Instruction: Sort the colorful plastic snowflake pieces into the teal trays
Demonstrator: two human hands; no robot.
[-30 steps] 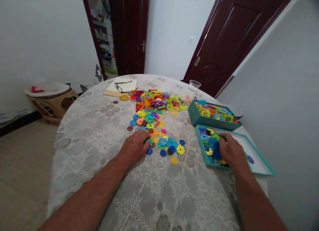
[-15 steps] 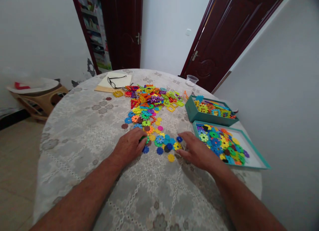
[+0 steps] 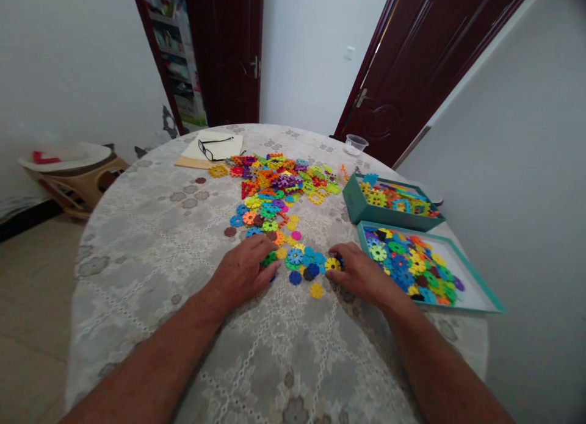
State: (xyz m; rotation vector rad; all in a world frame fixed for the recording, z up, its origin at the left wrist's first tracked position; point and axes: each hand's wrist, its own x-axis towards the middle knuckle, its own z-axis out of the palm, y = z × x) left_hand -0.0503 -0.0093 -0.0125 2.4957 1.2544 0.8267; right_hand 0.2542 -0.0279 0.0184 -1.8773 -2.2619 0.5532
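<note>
Round and cloth-covered, the counter (image 3: pixel 265 357) bears loose discs (image 3: pixel 295 257). Beside them, the left hand (image 3: pixel 242 266) has its grip seemingly closed on a green disc (image 3: pixel 270 258) (much of it is hidden); the right hand (image 3: pixel 359 271) pinches a yellow disc (image 3: pixel 332 264), near the tray (image 3: pixel 471 293) and box (image 3: pixel 389 217).

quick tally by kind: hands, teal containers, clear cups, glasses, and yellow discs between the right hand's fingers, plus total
Hands: 2, left hand and right hand
Teal containers: 2, deep box and shallow tray
Clear cup: 1
Glasses: 1 pair
Yellow disc: 1
Total: 7
</note>
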